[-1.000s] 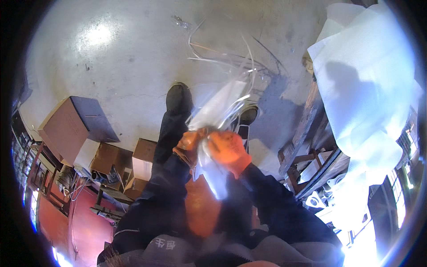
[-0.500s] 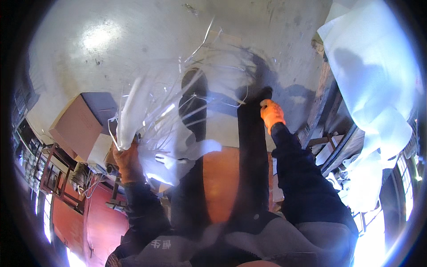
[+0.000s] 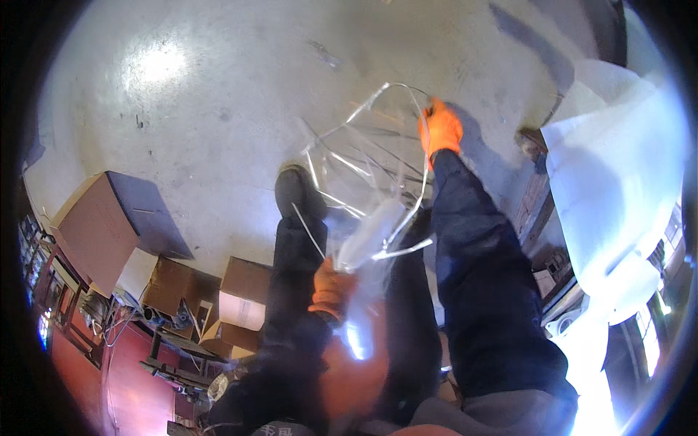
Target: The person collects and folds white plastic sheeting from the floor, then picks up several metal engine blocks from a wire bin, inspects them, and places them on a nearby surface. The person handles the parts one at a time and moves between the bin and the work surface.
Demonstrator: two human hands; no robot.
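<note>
Clear plastic bag (image 3: pixel 367 189) hung stretched above the concrete floor (image 3: pixel 203 116) | right hand (image 3: pixel 439 129) gripped its far upper edge | left hand (image 3: pixel 332 289) clamped its near end, apparently keeping it spread open.

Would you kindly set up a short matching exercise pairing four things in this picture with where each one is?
Things:
1. right hand
2. left hand
3. clear plastic sheet
4. cardboard boxes

Places:
a. on the floor at the left
b. low, close to the body, gripping the sheet's bunched end
c. stretched between the two hands
d. raised and extended, gripping the sheet's far edge

Pairs: 1-d, 2-b, 3-c, 4-a
</note>
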